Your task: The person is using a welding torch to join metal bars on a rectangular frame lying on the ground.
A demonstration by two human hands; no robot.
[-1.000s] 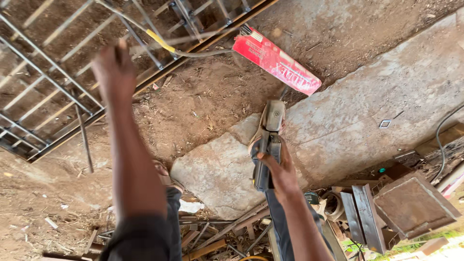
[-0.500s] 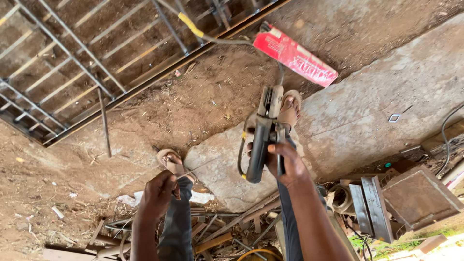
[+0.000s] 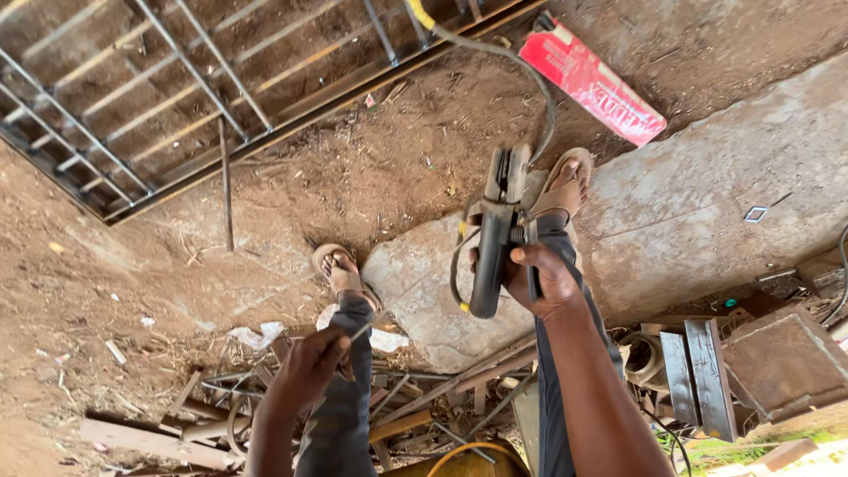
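Since a second ago the left hand [image 3: 309, 369] has come right down from its high reach over the grille and now sits low by the left knee, its fingers pinched shut on a thin metal rod [image 3: 360, 331] that pokes out up and to the right. The right hand [image 3: 546, 281] has stayed wrapped around the angle grinder [image 3: 495, 238], though the tool now stands more upright, its dark body gripped near the lower end and its disc guard pointing away. A grey cable [image 3: 530, 88] with a yellow sleeve loops from the grinder's far end up toward the frame.

The grinder hangs above a rough, pale concrete slab [image 3: 689, 203] that runs off to the right, cracked and dusty. Both feet wear worn sandals: the left foot [image 3: 340, 269] on the reddish dirt ground [image 3: 132, 283], the right foot [image 3: 565, 185] on the slab's edge. At far left lies a welded steel grille [image 3: 168, 97] of dark square bars, with a loose bar [image 3: 225, 181] lying beside it. A flattened red carton [image 3: 592, 78] lies at the far right; whether anything is in it I cannot tell. Close in, a tangle of rusty scrap offcuts [image 3: 424, 402] litters the ground, and at near right sit rusted steel plates [image 3: 777, 358] and channel pieces.
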